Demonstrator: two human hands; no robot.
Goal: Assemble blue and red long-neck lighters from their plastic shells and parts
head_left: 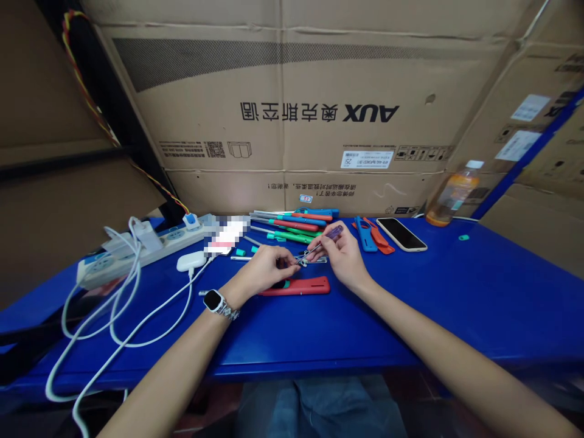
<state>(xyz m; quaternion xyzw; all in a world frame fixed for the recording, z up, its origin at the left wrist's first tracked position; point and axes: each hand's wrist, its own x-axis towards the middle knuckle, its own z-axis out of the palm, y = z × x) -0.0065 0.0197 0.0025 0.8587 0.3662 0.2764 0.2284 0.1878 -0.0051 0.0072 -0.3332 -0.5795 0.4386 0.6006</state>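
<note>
In my right hand (344,258) is a small screwdriver (335,232) with a purple handle, its thin shaft pointing down and left. Its tip meets the fingertips of my left hand (269,267), which are pinched on a small part too hidden to name. Just below my hands lies a red long-necked lighter body (305,286), its left part covered by my left hand. Behind my hands rests a pile of long lighters (296,224) in red, blue and green with metal tubes. Small teal pieces (240,252) are scattered to the left of the pile.
Blue (365,236) and orange (379,236) casing pieces lie right of my right hand, beside a phone (402,235). A drink bottle (454,194) stands farther right. Leftward are a power strip (150,250), a white case (190,261) and looping white cables (123,344). Cardboard (283,140) rises behind.
</note>
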